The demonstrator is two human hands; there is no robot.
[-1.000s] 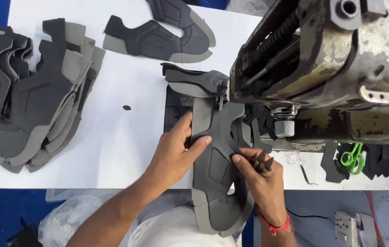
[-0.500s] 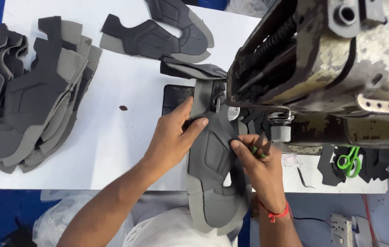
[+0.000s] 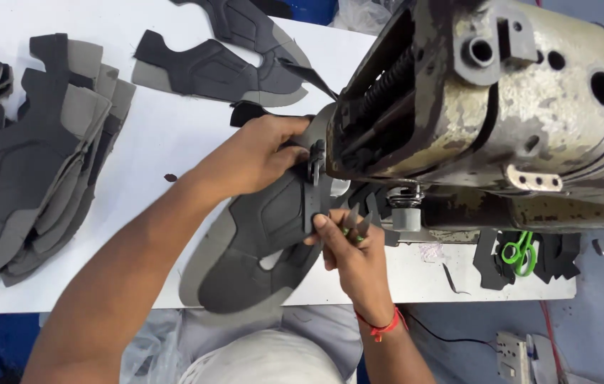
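Note:
A dark grey shoe upper piece [image 3: 259, 249] with a lighter grey border lies on the white table [image 3: 167, 142], its top end under the head of a worn, cream-coloured sewing machine [image 3: 487, 107]. My left hand [image 3: 259, 153] grips the piece's upper end beside the needle area. My right hand [image 3: 351, 249] pinches the piece's right edge and also holds a small pair of metal snips with points upward. A red thread band circles my right wrist.
A stack of matching grey upper pieces [image 3: 24, 163] lies at the left of the table. Two more pieces [image 3: 216, 64] lie at the back. Green-handled scissors [image 3: 519, 250] rest on dark scraps at the right. Cables and a socket strip [image 3: 522, 355] lie below.
The shoe upper has been swung so its lower end points left. My left hand has moved up to the piece's top by the needle. The view has come closer.

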